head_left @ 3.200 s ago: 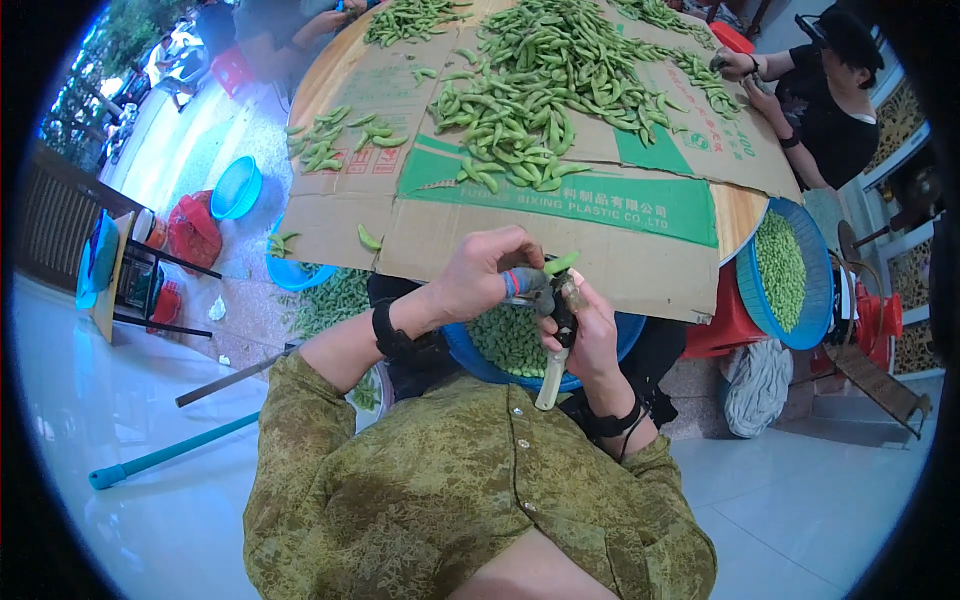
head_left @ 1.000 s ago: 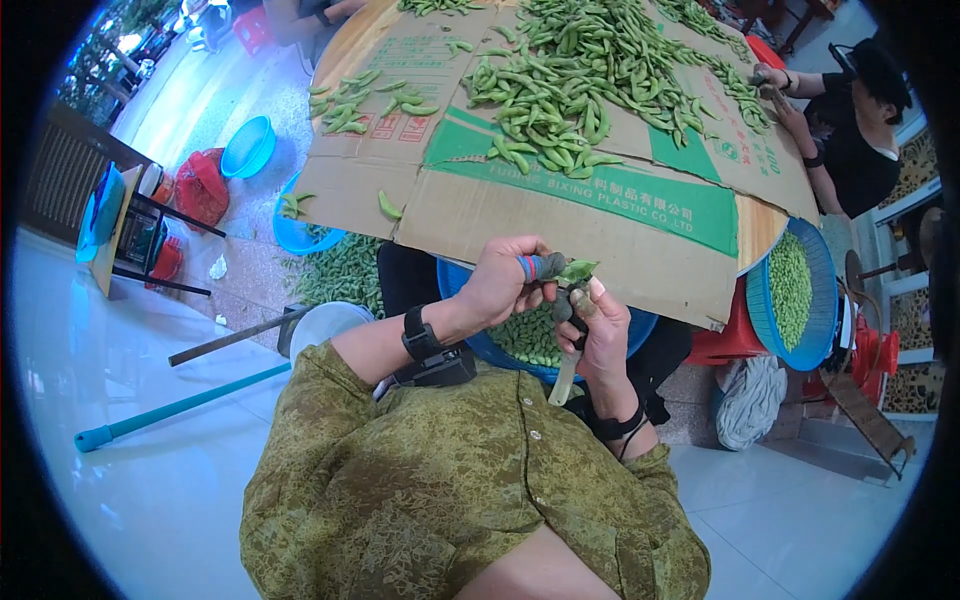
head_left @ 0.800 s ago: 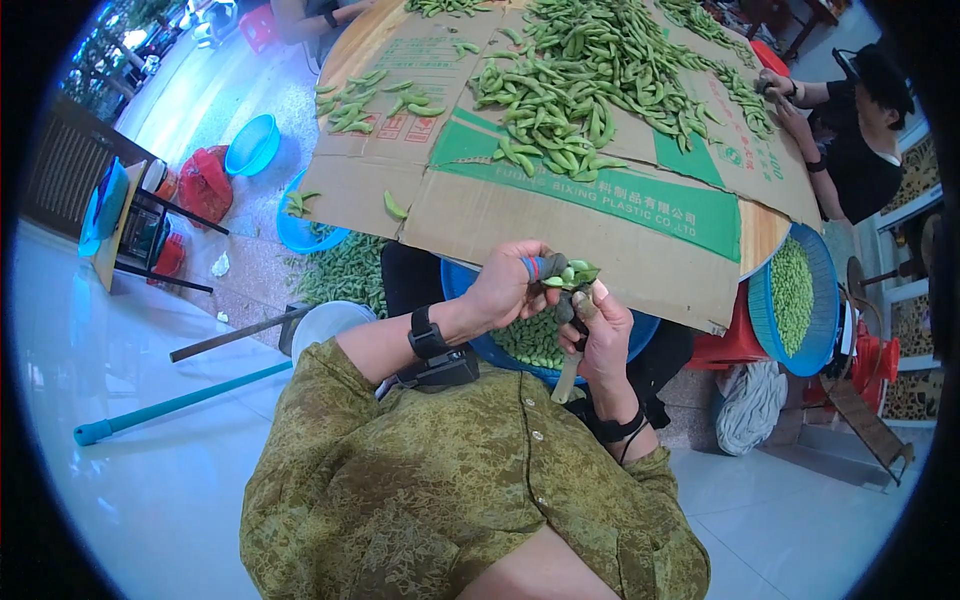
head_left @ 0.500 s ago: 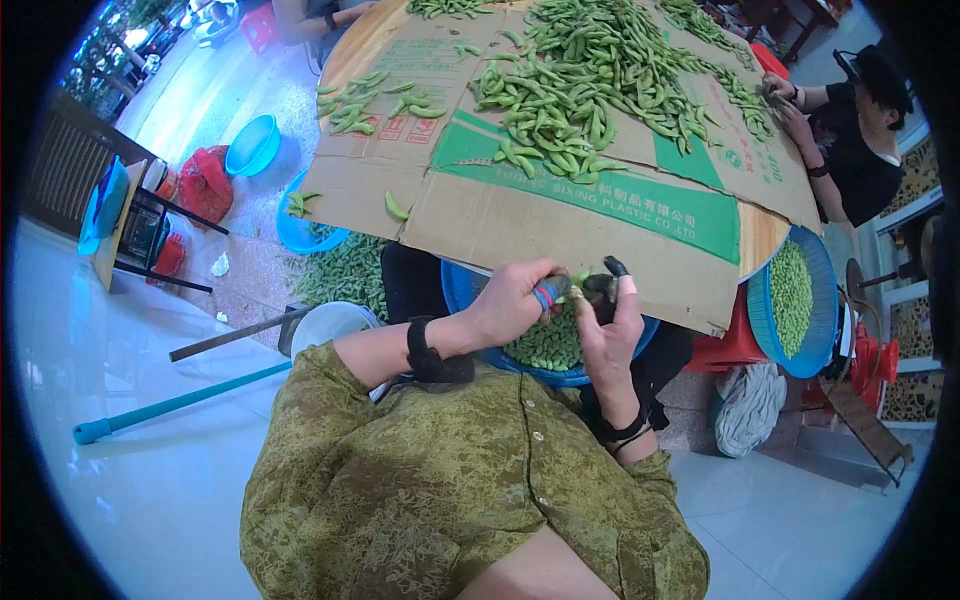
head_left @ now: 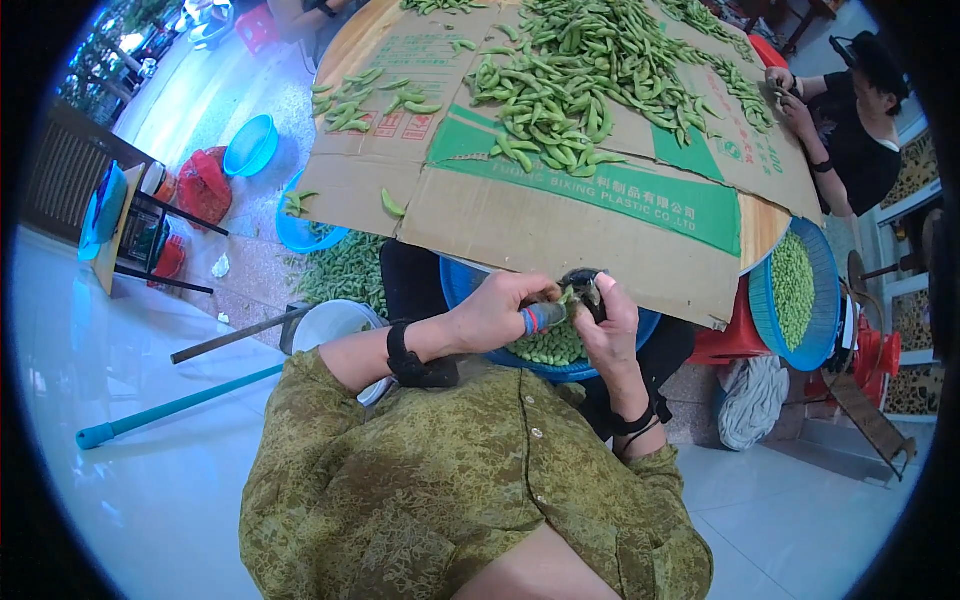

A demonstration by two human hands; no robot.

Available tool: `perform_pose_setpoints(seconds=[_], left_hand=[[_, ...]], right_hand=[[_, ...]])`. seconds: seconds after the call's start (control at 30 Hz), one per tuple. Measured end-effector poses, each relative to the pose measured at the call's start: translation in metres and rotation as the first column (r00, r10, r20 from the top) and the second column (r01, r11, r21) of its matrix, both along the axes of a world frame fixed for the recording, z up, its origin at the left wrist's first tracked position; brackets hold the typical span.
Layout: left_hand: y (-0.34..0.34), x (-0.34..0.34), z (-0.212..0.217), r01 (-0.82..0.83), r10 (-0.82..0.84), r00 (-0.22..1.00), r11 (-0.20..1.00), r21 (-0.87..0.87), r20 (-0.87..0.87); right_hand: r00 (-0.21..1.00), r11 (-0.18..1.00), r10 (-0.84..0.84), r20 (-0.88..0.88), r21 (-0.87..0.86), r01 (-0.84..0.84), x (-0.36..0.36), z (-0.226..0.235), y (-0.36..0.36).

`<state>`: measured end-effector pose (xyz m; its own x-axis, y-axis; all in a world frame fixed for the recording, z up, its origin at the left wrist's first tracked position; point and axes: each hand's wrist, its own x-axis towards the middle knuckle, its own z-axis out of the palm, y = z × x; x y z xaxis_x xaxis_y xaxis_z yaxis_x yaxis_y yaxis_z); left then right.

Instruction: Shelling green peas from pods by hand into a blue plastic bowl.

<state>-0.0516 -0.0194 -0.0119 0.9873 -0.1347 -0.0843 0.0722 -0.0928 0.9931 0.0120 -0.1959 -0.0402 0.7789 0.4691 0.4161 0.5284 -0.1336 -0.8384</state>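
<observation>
- Head view: the left hand (head_left: 495,315) (red-and-blue band (head_left: 538,319) round a digit) pinches a green pod (head_left: 567,298) at its fingertips.
- The right hand (head_left: 612,325) curls against that pod; its exact grip I cannot tell.
- Beneath both hands, beans (head_left: 550,350) lie in a blue basin (head_left: 456,283).
- Beyond them, pods (head_left: 570,95) heap on cardboard (head_left: 580,240).

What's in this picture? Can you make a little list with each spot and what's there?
Left hand: pinching a green pod
Right hand: beside it, with a dark object I can't make out
Under hands: blue basin of shelled beans
Cardboard: big heap of pods
Right side: blue basket of more beans
Left floor: red bag, turquoise basin
</observation>
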Motion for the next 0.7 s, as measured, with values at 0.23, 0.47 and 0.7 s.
perform_pose_setpoints(seconds=[0.23,0.47,0.7], left_hand=[[0.003,-0.005,0.011,0.066,-0.066,0.998,0.997,0.033,0.004],[-0.005,-0.003,-0.002,0.036,-0.061,0.993,0.972,0.232,0.103],[-0.015,-0.002,-0.020,0.034,-0.073,0.986,0.966,0.255,0.147]], right_hand=[[0.998,0.997,-0.062,-0.033,0.041,0.063,-0.004,-0.001,-0.003],[0.972,0.996,0.001,-0.235,0.090,0.021,-0.015,0.008,-0.005],[0.993,1.000,0.021,0.117,-0.021,-0.019,-0.017,0.018,-0.009]])
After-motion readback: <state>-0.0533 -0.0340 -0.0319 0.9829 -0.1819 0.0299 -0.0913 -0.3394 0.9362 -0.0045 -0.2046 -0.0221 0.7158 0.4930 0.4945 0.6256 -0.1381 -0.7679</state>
